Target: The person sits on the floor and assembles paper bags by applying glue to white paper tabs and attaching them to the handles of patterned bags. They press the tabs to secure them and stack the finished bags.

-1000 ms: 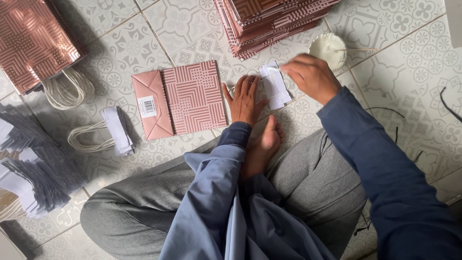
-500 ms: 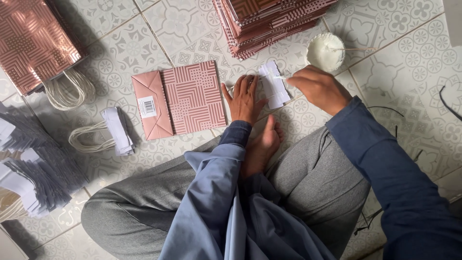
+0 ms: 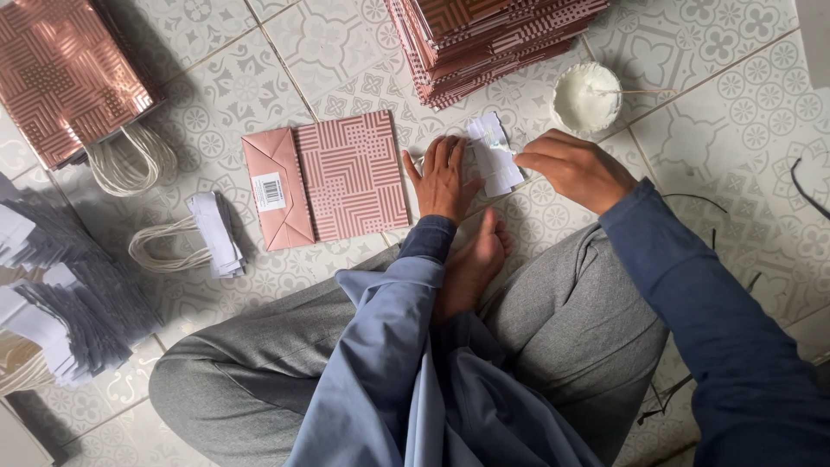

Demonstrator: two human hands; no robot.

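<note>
1 flat pink bag [image 3: 327, 180], 1 paste bowl [image 3: 586, 97], 2 hands [image 3: 443, 180]

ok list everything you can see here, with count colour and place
paper strip: one, white, on the floor tiles between the hands
bowl: one, white with white paste and a thin stick, upper right
flat bag: one, pink patterned, lying folded left of the left hand
bag stack: one pile, pink patterned, top centre
standing bags: a few, shiny pink with cream cord handles, upper left
handle bundle: one, cream cord with white paper tabs, left
paper pile: one, white and grey, far left
left hand: flat, pressing the strip's edge
right hand: fingers pinched at the strip
</note>
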